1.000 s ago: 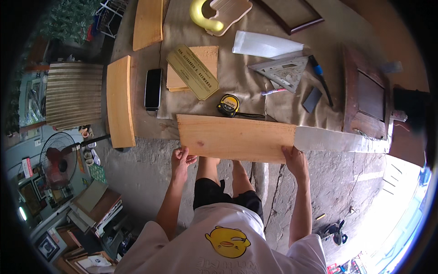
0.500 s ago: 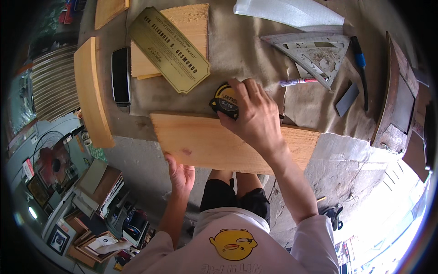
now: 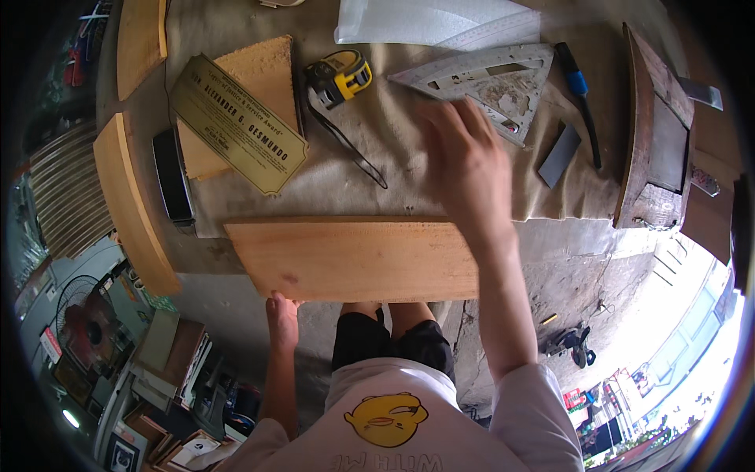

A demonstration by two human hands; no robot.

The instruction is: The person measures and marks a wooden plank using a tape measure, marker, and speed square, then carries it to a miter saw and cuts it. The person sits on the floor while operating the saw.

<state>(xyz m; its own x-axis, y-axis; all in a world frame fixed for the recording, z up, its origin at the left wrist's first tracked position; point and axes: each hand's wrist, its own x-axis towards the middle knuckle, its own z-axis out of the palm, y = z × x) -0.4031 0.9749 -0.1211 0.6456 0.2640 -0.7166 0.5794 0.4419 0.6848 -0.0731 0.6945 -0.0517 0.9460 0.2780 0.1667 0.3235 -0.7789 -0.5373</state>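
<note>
Left hand (image 3: 283, 321) holds board (image 3: 354, 259); gold plaque (image 3: 238, 127) bears dark lettering (image 3: 241, 118).

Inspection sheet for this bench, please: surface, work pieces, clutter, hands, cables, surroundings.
Surface: creased brown cloth over the table.
Job's things: wooden board overlaps the near table edge in view, whether resting there unclear; tape measure on the cloth.
Clutter: gold plaque on a wooden block; phone left of them; set square, blue-and-black tool and dark flat piece toward the right.
Hands: left hand grips the board's near-left corner; right hand above the cloth, blurred, contents unclear.
Cables: nothing certain seen; strap trails from the tape measure.
Surroundings: fan at lower left, bright opening at right.
</note>
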